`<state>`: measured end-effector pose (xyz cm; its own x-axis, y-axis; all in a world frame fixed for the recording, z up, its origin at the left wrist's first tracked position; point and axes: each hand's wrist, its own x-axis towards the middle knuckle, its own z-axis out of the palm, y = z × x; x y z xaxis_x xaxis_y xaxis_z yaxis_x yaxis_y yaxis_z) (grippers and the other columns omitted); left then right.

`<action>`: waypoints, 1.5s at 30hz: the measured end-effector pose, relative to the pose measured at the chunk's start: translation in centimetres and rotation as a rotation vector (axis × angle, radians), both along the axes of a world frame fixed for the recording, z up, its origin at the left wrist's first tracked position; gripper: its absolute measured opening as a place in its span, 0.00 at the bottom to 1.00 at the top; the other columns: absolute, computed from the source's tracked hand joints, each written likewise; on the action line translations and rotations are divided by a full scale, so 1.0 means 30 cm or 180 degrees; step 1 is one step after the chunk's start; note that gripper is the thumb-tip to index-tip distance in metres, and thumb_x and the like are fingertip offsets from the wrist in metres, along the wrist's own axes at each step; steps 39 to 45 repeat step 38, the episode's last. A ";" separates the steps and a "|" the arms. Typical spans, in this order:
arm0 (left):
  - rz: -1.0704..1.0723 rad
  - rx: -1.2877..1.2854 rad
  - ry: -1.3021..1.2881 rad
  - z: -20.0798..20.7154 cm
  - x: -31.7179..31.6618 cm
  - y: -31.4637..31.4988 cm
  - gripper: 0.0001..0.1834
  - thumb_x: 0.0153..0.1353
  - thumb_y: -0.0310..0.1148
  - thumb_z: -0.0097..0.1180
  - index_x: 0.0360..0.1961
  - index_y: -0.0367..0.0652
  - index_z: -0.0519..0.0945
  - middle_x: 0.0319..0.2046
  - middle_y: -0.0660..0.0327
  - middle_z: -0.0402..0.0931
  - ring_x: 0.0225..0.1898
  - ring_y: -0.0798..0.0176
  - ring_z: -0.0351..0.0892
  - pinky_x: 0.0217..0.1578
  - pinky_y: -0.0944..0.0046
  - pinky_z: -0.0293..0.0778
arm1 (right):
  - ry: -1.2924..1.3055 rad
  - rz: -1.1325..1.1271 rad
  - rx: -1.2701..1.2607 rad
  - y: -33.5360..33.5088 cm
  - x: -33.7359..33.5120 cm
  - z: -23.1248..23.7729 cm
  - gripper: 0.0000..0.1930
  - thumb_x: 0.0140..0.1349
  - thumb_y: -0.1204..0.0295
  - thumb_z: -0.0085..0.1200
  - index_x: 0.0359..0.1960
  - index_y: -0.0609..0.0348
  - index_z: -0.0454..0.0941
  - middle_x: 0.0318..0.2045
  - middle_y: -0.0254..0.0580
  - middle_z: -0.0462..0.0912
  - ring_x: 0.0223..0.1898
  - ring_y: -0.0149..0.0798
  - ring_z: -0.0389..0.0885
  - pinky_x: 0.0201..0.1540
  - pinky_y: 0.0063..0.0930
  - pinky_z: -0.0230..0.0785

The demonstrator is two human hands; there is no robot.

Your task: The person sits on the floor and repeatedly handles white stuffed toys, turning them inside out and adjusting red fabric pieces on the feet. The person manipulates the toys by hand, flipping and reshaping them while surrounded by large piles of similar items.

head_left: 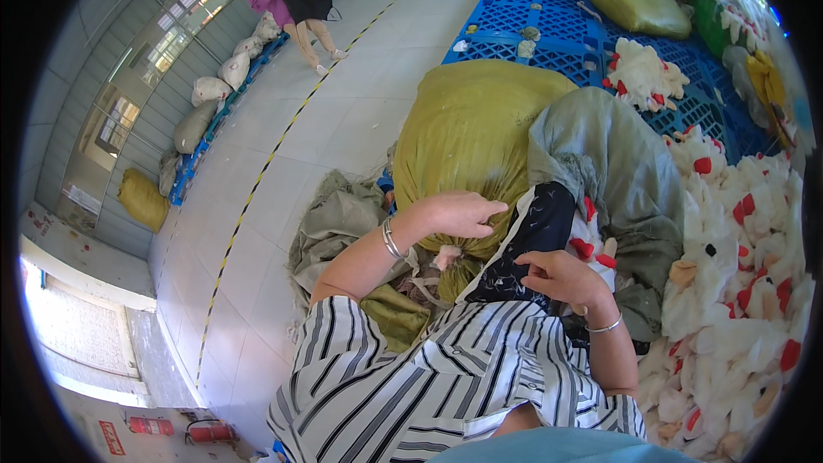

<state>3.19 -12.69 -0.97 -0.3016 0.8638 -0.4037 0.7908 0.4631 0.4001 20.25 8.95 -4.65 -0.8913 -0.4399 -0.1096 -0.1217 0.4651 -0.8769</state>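
Observation:
My left hand (463,214) is stretched out in front of a bulging yellow-green woven sack (480,120), tied at its neck. Its fingers point right and nothing shows in them. Over the dark patterned trouser leg (540,227) with a white side stripe hovers my right hand (557,276), fingers apart and slightly bent, also holding nothing I can see. Small white plush pieces with red parts (585,236) lie just beyond the right hand, at the mouth of a grey-green sack (609,146) leaning against the yellow-green one.
A large heap of white and red plush pieces (729,309) spreads along my right. Blue pallets (523,17) lie ahead, bearing another full sack (639,4). Crumpled grey sacking (339,223) lies to my left. A person (287,4) carrying something black walks beyond the striped floor line (257,180).

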 end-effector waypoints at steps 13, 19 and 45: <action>-0.0068 0.0097 0.0018 -0.014 0.002 -0.002 0.31 0.64 0.39 0.52 0.66 0.38 0.64 0.28 0.50 0.77 0.28 0.49 0.75 0.30 0.52 0.70 | -0.0045 -0.0011 0.0040 -0.004 0.011 0.008 0.19 0.61 0.69 0.57 0.52 0.66 0.75 0.25 0.47 0.82 0.26 0.42 0.80 0.31 0.33 0.71; -0.0120 0.0079 0.0049 -0.032 0.003 0.012 0.31 0.63 0.38 0.52 0.66 0.39 0.64 0.30 0.49 0.79 0.30 0.48 0.78 0.31 0.52 0.72 | 0.0111 -0.0017 0.0154 0.013 -0.003 -0.008 0.19 0.60 0.70 0.58 0.53 0.64 0.76 0.24 0.42 0.81 0.25 0.34 0.78 0.30 0.28 0.69; -0.0340 0.0308 -0.1231 -0.329 0.255 0.100 0.31 0.67 0.41 0.52 0.67 0.39 0.64 0.36 0.56 0.81 0.32 0.61 0.79 0.36 0.64 0.74 | 0.2363 -0.1291 -0.1473 0.236 -0.710 0.888 0.46 0.60 0.61 0.59 0.74 0.47 0.42 0.48 0.50 0.82 0.47 0.40 0.82 0.56 0.47 0.69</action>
